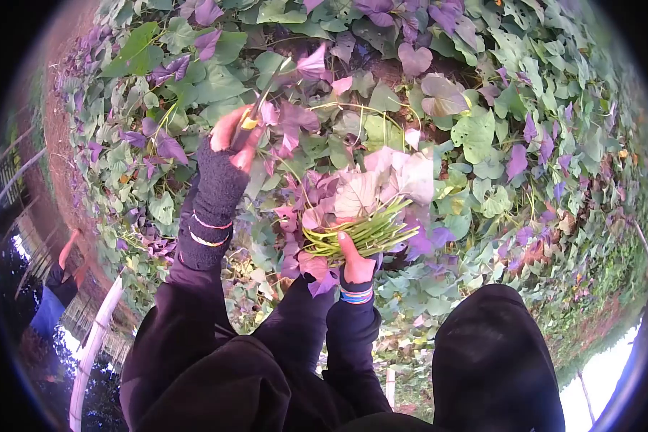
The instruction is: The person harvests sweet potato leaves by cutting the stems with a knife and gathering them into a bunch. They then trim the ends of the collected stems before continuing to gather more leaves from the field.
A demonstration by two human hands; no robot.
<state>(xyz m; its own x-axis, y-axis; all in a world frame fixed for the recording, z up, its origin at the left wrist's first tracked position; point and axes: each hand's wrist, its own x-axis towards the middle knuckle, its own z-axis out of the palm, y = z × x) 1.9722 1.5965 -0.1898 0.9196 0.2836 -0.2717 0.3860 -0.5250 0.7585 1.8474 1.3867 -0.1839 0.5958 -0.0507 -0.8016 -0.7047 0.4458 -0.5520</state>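
Observation:
My left hand (pixel 239 137) is closed around a small knife (pixel 248 124) with a yellow mark near its handle, its dark blade pointing up among the leaves. Purple and green leaves lie right beside that hand. Lower and to the right, my right hand (pixel 356 263) grips a bunch of sweet potato leaves (pixel 363 234), thumb across the green stems. The stem ends fan out to the right, and broad pinkish leaves spread above and left of them. Most of the right hand's fingers are hidden behind the bunch.
Dense sweet potato vines (pixel 475 137) with green and purple leaves cover the ground all around. My dark-clad knee (pixel 493 345) rises at lower right. A pale wooden pole (pixel 93 353) and a person in blue (pixel 47 313) appear at the left edge.

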